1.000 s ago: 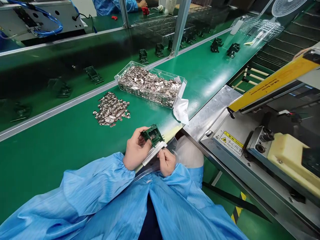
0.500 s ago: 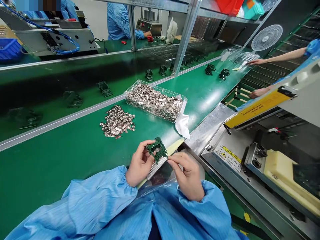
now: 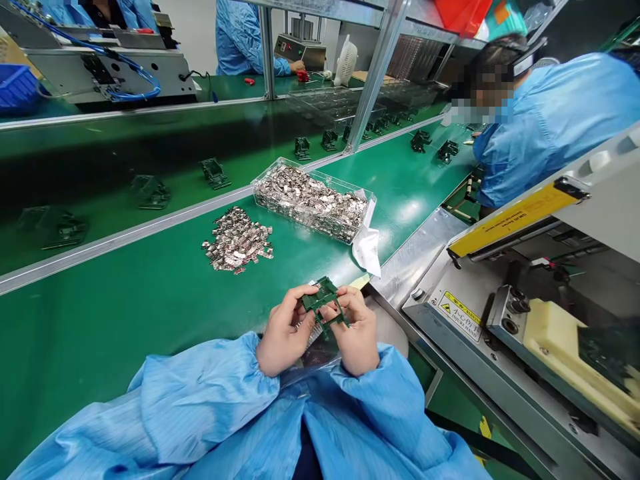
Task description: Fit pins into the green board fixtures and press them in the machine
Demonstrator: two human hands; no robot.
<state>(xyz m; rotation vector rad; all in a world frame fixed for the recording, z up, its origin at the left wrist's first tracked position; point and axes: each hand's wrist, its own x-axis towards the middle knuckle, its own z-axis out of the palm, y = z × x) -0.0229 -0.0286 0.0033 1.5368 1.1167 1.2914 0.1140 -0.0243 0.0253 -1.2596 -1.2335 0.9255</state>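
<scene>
A dark green plastic frame part [image 3: 324, 293] with thin legs is held up between both hands at the near edge of the bench. My left hand [image 3: 286, 331] is closed on its left side, thumb and fingers pinching it. My right hand [image 3: 358, 331] grips the right side near the legs. Below the part, partly hidden by the hands, shows a bit of a white ridged strip [image 3: 315, 335]. Beyond the hands lies a loose pile of small silvery metal pieces [image 3: 237, 240]. A clear plastic box [image 3: 370, 212] full of similar pieces stands behind it.
A machine [image 3: 460, 293] with a hand-injury warning label stands close on the right. White tissue [image 3: 367, 252] rests by the box. Several dark green frame parts [image 3: 214, 173] sit on the lane behind the metal rail [image 3: 125, 238]. A co-worker in blue [image 3: 560, 113] leans in at far right.
My right hand has moved from pinching at the part's lower corner to gripping its right side. The part has turned, showing its legs. The co-worker at right has leaned into view.
</scene>
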